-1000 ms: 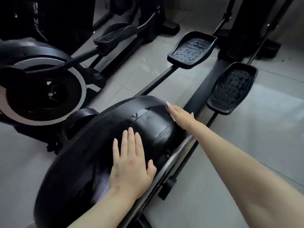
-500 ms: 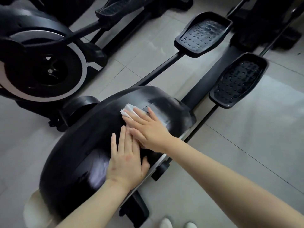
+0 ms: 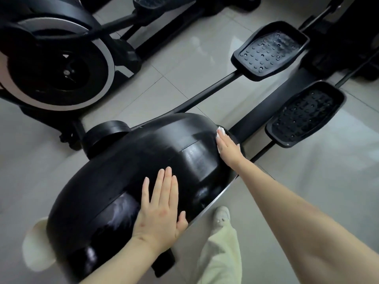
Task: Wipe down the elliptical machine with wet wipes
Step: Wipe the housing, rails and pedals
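Left hand (image 3: 162, 203) lies flat, fingers straight and together, on the near top of the glossy black rounded plastic housing (image 3: 114, 181) of the elliptical machine. Right hand (image 3: 228, 148) is out at the housing's far end, fingers extended, pressing a crumpled white wet wipe (image 3: 221, 132) against the curve, near a black studded foot pedal (image 3: 303, 113). Pale tiled floor (image 3: 184, 64) underneath.

Wipe (image 3: 221, 132) back at cover (image 3: 164, 144) end
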